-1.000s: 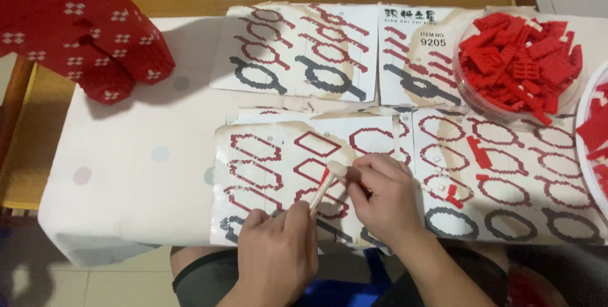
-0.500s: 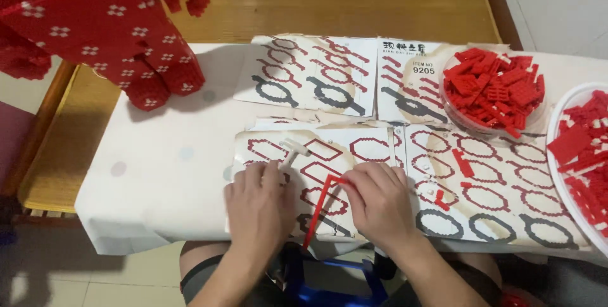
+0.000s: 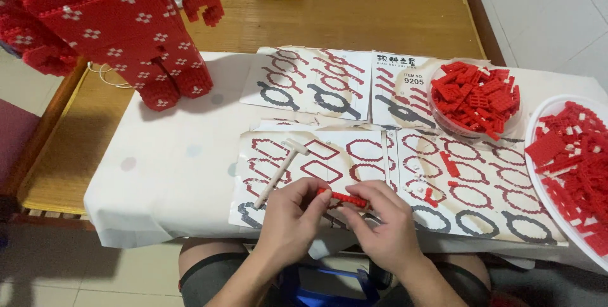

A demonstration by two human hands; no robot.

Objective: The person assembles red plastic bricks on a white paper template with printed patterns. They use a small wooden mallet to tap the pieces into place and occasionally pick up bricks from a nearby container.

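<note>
Head view, left to right. Far left, a large red block-built model (image 3: 120,22) with white cross marks stands on the wooden floor and overlaps the corner of the white-covered surface (image 3: 171,174). Printed instruction sheets (image 3: 304,155) showing red and grey outline shapes lie spread across the surface; a small pale hammer (image 3: 280,172) rests on the near-left sheet, head away from the person. At the near edge, the left hand (image 3: 294,218) and right hand (image 3: 383,221) meet over the sheets, and each pinches one end of a short red brick strip (image 3: 345,198) between thumb and fingertips, held roughly level just above the paper. A few loose red bricks (image 3: 449,164) lie on the sheet to the right. Farther right, a round clear bowl (image 3: 437,115) holds red bricks, and at the far right edge a white tray (image 3: 538,174) holds more red pieces with some white ones.
</note>
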